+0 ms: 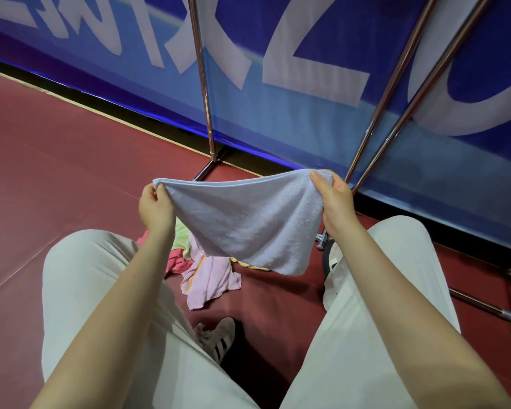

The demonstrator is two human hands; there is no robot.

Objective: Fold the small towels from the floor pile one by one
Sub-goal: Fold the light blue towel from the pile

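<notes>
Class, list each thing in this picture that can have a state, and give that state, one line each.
Light blue towel: held up off the floor, spread, hanging slack.
Left hand: pinches the towel's left top corner.
Right hand: grips the towel's right top corner.
Floor pile: crumpled, unfolded, on the red floor.

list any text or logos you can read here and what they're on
Banner: large white characters, seen upside down and cropped at the frame edge; no whole word can be read.
Shoe: three stripes, no readable brand name.
Blue towel and pile: no text visible.
</notes>
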